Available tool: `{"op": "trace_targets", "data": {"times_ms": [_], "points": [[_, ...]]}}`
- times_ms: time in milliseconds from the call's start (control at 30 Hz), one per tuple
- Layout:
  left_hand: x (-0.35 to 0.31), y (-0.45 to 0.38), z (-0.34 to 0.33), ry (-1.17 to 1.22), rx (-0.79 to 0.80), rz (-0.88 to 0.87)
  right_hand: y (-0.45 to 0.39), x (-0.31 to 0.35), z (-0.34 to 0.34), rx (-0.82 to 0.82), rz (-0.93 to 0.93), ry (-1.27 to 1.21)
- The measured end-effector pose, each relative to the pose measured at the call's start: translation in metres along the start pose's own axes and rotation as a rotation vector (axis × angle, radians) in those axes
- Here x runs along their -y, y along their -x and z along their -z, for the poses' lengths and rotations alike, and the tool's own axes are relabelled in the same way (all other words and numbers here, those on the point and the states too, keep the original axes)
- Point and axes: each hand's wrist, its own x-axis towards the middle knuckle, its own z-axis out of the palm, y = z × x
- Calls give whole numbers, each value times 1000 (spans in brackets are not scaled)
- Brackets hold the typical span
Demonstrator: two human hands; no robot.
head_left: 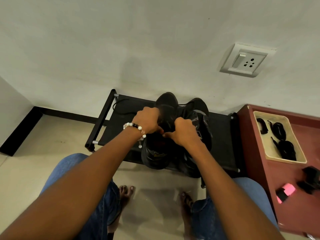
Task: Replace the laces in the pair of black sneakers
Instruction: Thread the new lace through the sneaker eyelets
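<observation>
Two black sneakers sit side by side on a low black shoe rack (121,110) against the wall. Left sneaker (156,153) lies under both hands, toe toward the wall, heel toward the person. Right sneaker (200,116) just beside it, touching or nearly so; cannot tell which.

Left hand (147,120) over the left sneaker's upper, fingers curled down into the tongue area, gripping there; what exactly they pinch is hidden by the hand's back. Beaded bracelet (136,127) on that wrist, white and dark beads.

Right hand (183,132) just beside the left hand, fingers curled, thumb and forefinger pressed together near the sneaker's opening. Whether a lace end sits between them cannot be told; the area is dark and blurred.

One loose black lace (119,105) trails on the rack's left part, well apart from the hands.

Right of the rack: a maroon cabinet top (280,179) carrying a cream tray (270,153) with several coiled black laces (285,148) inside. Nearer the person on the same top, a pink-and-black object (284,192) and a black object (310,179), both unclear.

Wall socket with switch (245,60) above right. Blue jeans (69,168) and bare feet on pale floor.
</observation>
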Motion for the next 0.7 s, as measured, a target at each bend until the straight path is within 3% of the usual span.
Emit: {"op": "trace_targets", "data": {"times_ms": [333,467,567,700], "points": [[10,0,-8,364,-191,90,-5,-7,-15,-115,-3,-87],[3,3,-21,103,-288,2,-2,-2,-20,-158,1,-61],[-6,3,-27,-212,-474,-91,0,-1,-24,-157,5,-63],[-9,-6,-30,-357,-535,-252,1,1,-28,-152,1,-76]]}}
